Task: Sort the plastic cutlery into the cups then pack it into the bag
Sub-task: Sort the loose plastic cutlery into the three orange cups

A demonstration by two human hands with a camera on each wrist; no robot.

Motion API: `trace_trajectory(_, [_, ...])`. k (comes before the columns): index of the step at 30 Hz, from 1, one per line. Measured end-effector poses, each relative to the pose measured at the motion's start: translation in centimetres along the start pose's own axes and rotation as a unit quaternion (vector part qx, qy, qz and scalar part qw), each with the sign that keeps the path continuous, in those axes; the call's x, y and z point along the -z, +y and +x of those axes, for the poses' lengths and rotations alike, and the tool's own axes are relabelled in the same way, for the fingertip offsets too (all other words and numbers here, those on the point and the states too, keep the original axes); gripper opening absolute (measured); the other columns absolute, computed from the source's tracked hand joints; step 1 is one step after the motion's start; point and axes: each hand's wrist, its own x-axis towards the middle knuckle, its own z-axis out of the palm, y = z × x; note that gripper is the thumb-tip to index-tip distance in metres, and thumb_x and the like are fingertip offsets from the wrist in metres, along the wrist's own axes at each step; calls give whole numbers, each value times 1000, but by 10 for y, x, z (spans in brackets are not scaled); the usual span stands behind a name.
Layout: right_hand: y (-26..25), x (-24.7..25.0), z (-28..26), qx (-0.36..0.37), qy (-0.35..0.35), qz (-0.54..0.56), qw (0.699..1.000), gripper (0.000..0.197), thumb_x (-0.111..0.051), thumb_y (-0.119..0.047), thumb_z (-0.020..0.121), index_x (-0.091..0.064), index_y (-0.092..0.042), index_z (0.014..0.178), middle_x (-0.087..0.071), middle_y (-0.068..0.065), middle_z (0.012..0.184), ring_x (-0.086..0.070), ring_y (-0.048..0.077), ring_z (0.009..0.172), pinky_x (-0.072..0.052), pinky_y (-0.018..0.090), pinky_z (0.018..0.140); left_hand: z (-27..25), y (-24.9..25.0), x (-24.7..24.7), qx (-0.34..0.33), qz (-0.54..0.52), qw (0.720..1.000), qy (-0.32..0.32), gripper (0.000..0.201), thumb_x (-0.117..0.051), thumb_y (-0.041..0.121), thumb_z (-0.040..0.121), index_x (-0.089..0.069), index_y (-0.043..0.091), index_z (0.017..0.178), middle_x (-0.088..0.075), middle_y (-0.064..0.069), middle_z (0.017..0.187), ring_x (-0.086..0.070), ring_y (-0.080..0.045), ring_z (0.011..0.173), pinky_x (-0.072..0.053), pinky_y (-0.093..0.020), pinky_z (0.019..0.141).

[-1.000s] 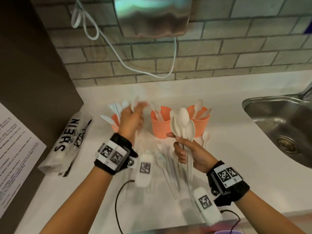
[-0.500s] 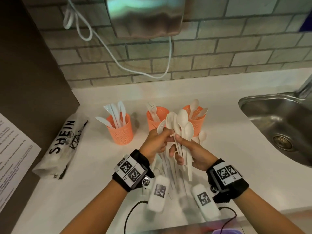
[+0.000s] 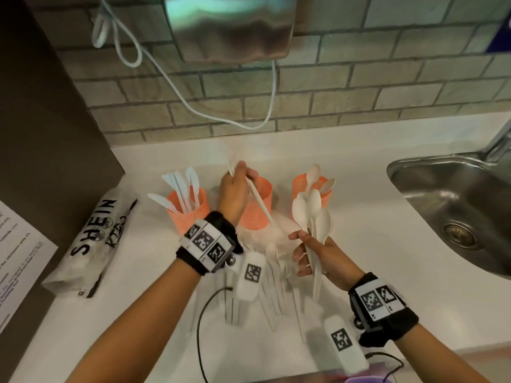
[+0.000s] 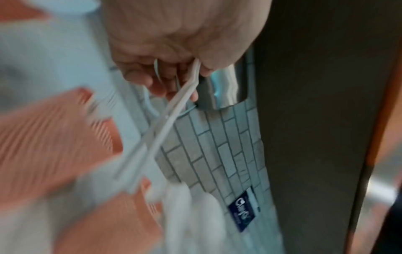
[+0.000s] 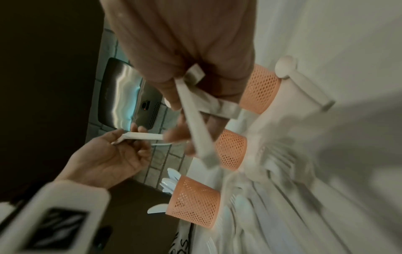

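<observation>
Three orange mesh cups stand in a row: the left cup (image 3: 190, 217) holds knives, the middle cup (image 3: 258, 214) is partly hidden, the right cup (image 3: 304, 183) holds spoons. My left hand (image 3: 239, 175) hovers over the middle cup and pinches white cutlery (image 3: 260, 201) by its upper end, handle slanting down to the right; its head is blurred. In the left wrist view the left hand (image 4: 172, 82) pinches thin white handles (image 4: 174, 110). My right hand (image 3: 305, 251) grips a bunch of spoons (image 3: 312, 214), bowls up, in front of the right cup. More loose cutlery (image 3: 273, 275) lies between my wrists.
A white SHEIN bag (image 3: 91, 241) lies on the counter at the left beside a dark panel. A steel sink (image 3: 456, 205) is sunk in at the right. A metal dispenser (image 3: 232, 26) with a white cable hangs on the brick wall.
My left hand went from the left cup to the spoon bunch, took white cutlery from there and lifted it over the middle cup. My right hand shifted slightly right with its spoons.
</observation>
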Motion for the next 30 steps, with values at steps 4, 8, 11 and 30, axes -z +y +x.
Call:
trace_trajectory(4, [-1,9,-1,18,24,-1,1000,29,-39,-32,97,-51,-11,114,-29,-7,49,-25,5,38,-25,17,36,42,12,2,-84,105,989,60,39,-33,31,100,-61,9,84,-61,-15,74,-58,-26,68,-42,-27,65])
trace_trajectory(8, [-9,12,-4,23,16,4,1000,37,-36,-46,93,-43,-18,117,-25,-6,51,-20,4,38,-21,15,34,70,-1,-3,-85,160,981,76,38,-34,24,99,-60,-3,103,-65,-21,108,-60,-40,97,-50,-41,86])
trace_trajectory(11, [-14,14,-6,22,5,2,1000,62,-31,-61,83,-42,-15,124,-25,-6,49,-17,4,37,-18,14,33,78,-20,-8,-34,262,964,24,40,-38,28,98,-54,-6,112,-61,-23,115,-57,-38,106,-47,-41,90])
trace_trajectory(30, [-22,-15,2,-6,-95,97,991,47,-23,-46,97,-51,-9,90,-35,-2,44,-22,4,29,-21,14,30,-48,-30,-38,42,-26,987,-152,44,-63,37,85,-51,9,116,-63,0,89,-61,-10,76,-49,-20,59])
